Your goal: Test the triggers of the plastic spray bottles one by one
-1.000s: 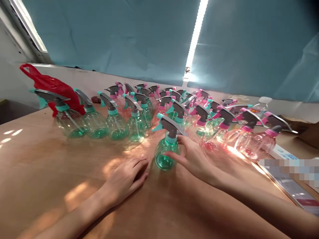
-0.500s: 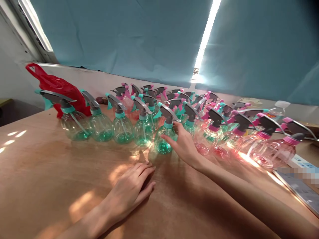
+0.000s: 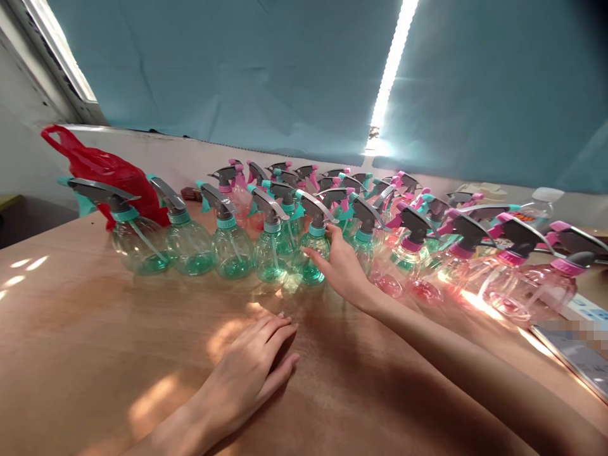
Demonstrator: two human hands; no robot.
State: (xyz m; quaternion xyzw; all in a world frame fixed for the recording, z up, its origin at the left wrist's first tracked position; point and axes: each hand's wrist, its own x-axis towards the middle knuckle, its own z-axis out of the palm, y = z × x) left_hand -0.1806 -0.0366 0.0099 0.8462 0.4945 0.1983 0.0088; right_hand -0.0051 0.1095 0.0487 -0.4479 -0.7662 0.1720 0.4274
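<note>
Green bottle [image 3: 312,259] upright, nozzle [image 3: 300,194] leftward

Blue covering [image 3: 237,76] above a white wall [image 3: 190,161], slanting strip of light [image 3: 392,69], wooden table [image 3: 95,354] dappled with brightness

The grey-headed, turquoise-collared trigger spray bottle [image 3: 313,242] is translucent green. It stands upright, between two matching bottles [image 3: 272,261].
</note>
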